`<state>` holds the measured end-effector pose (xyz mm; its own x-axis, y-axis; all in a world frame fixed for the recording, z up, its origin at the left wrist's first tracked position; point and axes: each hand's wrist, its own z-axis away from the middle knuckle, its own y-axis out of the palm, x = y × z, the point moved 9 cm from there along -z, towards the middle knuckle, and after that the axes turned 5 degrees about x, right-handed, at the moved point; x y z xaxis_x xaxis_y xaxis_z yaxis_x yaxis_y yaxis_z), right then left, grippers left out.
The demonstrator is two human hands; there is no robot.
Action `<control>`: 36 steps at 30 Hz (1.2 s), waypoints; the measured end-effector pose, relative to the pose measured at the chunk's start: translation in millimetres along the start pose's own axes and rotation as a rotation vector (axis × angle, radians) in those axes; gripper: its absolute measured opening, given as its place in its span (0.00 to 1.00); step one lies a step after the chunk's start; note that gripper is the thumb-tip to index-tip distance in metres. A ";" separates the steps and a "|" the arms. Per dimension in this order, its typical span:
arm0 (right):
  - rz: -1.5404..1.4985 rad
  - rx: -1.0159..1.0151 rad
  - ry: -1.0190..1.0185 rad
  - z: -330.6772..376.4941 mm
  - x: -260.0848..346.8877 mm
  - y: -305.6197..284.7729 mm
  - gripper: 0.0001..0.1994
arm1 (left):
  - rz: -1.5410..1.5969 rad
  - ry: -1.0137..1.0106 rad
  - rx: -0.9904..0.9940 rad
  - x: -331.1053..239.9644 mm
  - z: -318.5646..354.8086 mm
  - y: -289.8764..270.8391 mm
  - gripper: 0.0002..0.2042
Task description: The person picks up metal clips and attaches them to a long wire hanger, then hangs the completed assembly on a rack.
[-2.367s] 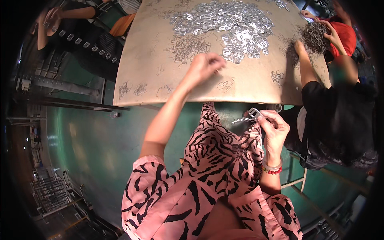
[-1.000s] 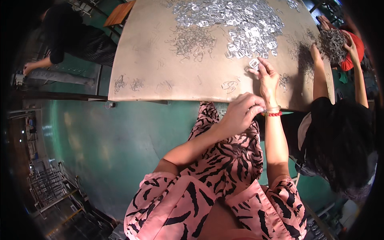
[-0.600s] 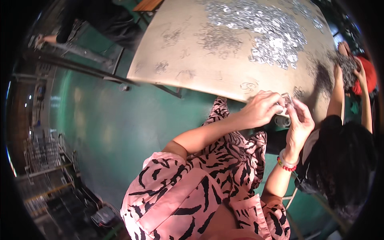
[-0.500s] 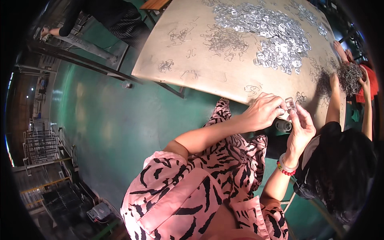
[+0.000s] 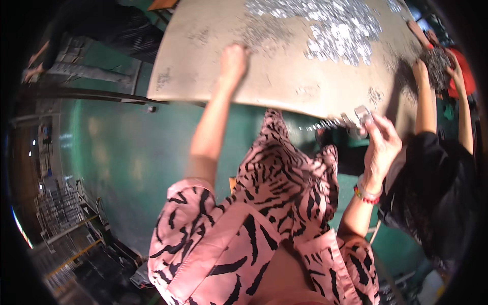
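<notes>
My right hand [image 5: 382, 145] pinches a small silver metal buckle [image 5: 363, 114] between thumb and fingers, just off the table's near edge. A bracelet of red beads and a pale bangle circle that wrist. Stretched out over the table [image 5: 198, 76], my left hand [image 5: 235, 63] has its fingers curled down beside a pile of thin bent wire pieces [image 5: 264, 33]. Its fingertips are partly hidden and blurred, so what they hold, if anything, does not show. Under the table edge, left of the right hand, runs a blurred row of shiny bits [image 5: 328, 123].
A large heap of silver buckles [image 5: 340, 33] lies at the far middle. Smaller wire clusters [image 5: 375, 95] dot the tabletop. To the right, a co-worker's hands [image 5: 421, 71] hold a dark clump of wire pieces [image 5: 437, 68]. Another person in dark clothes [image 5: 107, 30] stands far left. Metal racks [image 5: 66, 208] stand left.
My left hand has left the buckle and moved far and left onto the table by the wire pieces. The right hand still holds the buckle. The blurred shiny row has appeared.
</notes>
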<state>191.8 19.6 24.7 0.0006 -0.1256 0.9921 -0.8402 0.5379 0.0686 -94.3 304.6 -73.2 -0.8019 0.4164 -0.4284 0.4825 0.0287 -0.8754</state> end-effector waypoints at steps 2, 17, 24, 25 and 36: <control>-0.015 0.014 0.011 0.6 -5.8 -0.1 0.08 | -0.083 0.034 0.061 14.7 2.8 18.8 0.09; -0.010 0.080 0.051 -2.5 -9.5 11.3 0.09 | -0.457 0.061 0.201 -34.6 -44.6 -15.1 0.08; -0.164 0.112 -0.010 -0.3 -2.6 10.1 0.10 | -0.144 -0.021 0.110 -22.3 -89.5 -28.7 0.10; -0.185 0.112 -0.027 1.5 -3.4 13.4 0.10 | -0.154 -0.034 0.211 -17.2 -88.3 -20.1 0.09; 0.005 0.060 -0.090 1.5 21.0 -18.5 0.10 | -0.264 -0.137 0.811 20.7 -109.7 17.7 0.06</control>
<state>206.5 5.7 44.1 -0.0497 -0.1989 0.9788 -0.8710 0.4881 0.0550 -63.7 413.5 -73.0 -0.9129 0.3728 -0.1664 -0.0841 -0.5706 -0.8169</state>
